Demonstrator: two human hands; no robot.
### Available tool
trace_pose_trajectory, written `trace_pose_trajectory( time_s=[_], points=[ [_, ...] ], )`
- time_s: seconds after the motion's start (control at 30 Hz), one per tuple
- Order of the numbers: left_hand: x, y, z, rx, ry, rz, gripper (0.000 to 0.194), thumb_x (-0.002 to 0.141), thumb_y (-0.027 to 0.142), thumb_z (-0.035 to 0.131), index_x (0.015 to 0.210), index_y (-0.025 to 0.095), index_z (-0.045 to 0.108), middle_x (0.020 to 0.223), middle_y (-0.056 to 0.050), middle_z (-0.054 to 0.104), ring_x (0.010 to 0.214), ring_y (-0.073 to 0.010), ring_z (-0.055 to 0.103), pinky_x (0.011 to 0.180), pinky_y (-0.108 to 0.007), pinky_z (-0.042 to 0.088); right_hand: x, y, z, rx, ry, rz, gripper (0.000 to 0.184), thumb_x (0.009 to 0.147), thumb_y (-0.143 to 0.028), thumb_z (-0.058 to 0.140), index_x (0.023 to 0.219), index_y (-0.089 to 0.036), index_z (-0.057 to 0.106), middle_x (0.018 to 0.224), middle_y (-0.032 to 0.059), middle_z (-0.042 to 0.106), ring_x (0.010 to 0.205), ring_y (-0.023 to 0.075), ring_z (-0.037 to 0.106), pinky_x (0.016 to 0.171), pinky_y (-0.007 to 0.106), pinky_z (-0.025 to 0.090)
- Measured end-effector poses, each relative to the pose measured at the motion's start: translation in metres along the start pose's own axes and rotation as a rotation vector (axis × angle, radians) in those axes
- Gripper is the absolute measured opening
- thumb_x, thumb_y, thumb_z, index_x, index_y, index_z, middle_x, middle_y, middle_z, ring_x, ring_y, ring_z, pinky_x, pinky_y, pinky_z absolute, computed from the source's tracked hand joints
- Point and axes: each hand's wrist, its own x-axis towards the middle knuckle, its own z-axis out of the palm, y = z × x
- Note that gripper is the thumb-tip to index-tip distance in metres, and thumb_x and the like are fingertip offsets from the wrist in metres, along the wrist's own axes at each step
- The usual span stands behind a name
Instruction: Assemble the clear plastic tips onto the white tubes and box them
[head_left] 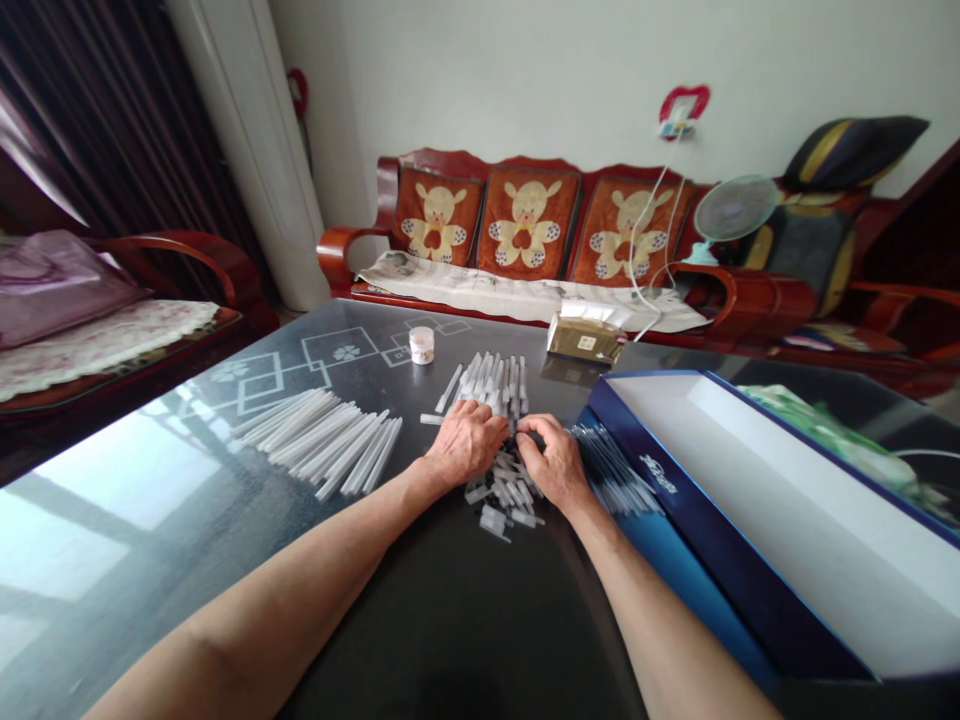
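The left hand [465,445] and right hand [551,462] curled their fingers [491,425] over white plastic tubes [495,385], grip unclear.

Soft daylight brightens the room, leaving the wall [480,70] at 12 o'clock pale and the dark curtain [112,130] at 10 o'clock dim. Window panes reflect as strong glare across the glass tabletop [135,520] at 8 o'clock, while the white plastic tubes [322,440] cast only faint shadows. Wide-angle distortion bends the wooden sofa [450,200] and stretches the blue box [780,520] at 4 o'clock.
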Motion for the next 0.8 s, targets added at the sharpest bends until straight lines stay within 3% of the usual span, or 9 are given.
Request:
trace_pose_trajectory(
  time_s=[0.23,0.53,0.67,0.8],
  points=[
    [0.000,0.000,-0.001,-0.004,0.004,-0.001,0.029,0.095,0.033,0.038,0.093,0.020,0.064,0.079,-0.004,0.057,0.078,-0.0199,0.049,0.078,-0.034,0.036,-0.001,-0.003,-0.002,0.001,0.010,0.014,0.014,0.072,-0.018,0.053,0.084,-0.019,0.060,0.091,0.0070,0.064,0.090,0.0212,0.060,0.086,0.034,0.046],
    [0.001,0.001,-0.001,-0.044,-0.017,0.008,0.030,0.096,0.029,0.035,0.096,0.017,0.063,0.079,-0.005,0.059,0.077,-0.0185,0.052,0.079,-0.033,0.037,0.000,0.001,0.000,0.033,0.020,-0.056,0.013,0.083,-0.027,0.053,0.077,-0.019,0.063,0.081,0.0050,0.065,0.080,0.0176,0.061,0.077,0.030,0.047],
    [0.001,-0.001,-0.005,-0.030,0.011,-0.053,0.031,0.096,0.031,0.035,0.112,0.025,0.061,0.076,-0.004,0.059,0.074,-0.0181,0.053,0.075,-0.033,0.036,0.000,0.007,-0.001,0.033,0.169,0.014,0.014,0.084,-0.028,0.052,0.079,-0.019,0.062,0.082,0.0048,0.065,0.081,0.0175,0.062,0.078,0.030,0.048],
    [0.000,-0.004,-0.006,-0.001,0.051,-0.141,0.034,0.094,0.041,0.037,0.093,0.026,0.067,0.071,-0.003,0.057,0.072,-0.0184,0.052,0.074,-0.034,0.033,0.001,0.010,-0.003,-0.021,0.378,0.060,0.017,0.085,-0.028,0.049,0.089,-0.017,0.060,0.090,0.0087,0.064,0.086,0.0202,0.061,0.081,0.035,0.049]
  ],
)
